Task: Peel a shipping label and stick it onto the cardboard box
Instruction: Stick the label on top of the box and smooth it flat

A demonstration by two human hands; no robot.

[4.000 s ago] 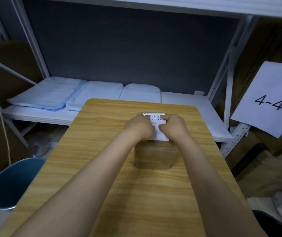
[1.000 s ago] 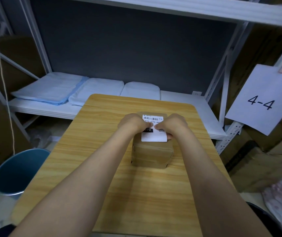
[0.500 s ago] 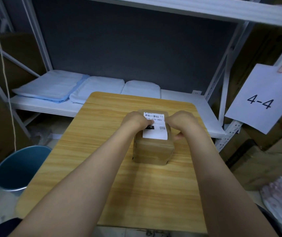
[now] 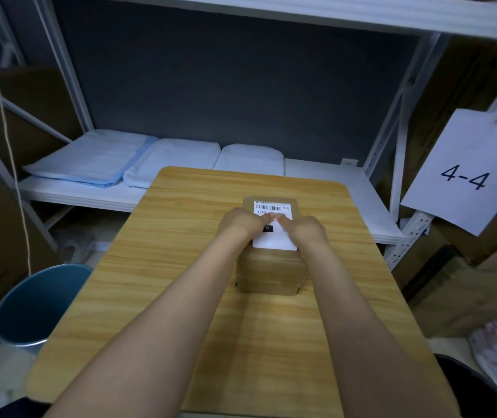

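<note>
A small brown cardboard box (image 4: 271, 274) stands on the wooden table (image 4: 162, 267), a little right of centre. A white shipping label (image 4: 274, 244) with a barcode lies flat on the box's top face. My left hand (image 4: 242, 223) and my right hand (image 4: 307, 230) rest on the label from either side, fingertips meeting near its middle and pressing down. Neither hand holds anything. The hands cover the middle of the label's print.
Behind the table a white metal shelf (image 4: 316, 176) carries folded pale cloths (image 4: 90, 158). A blue bin (image 4: 33, 306) stands on the floor at the left. A paper sign reading 4-4 (image 4: 467, 173) hangs at the right, with cardboard boxes (image 4: 467, 285) below it.
The label now lies flat on the box top. My right hand has come back from the box's right edge onto the label, and both hands' fingertips now meet at its middle.
</note>
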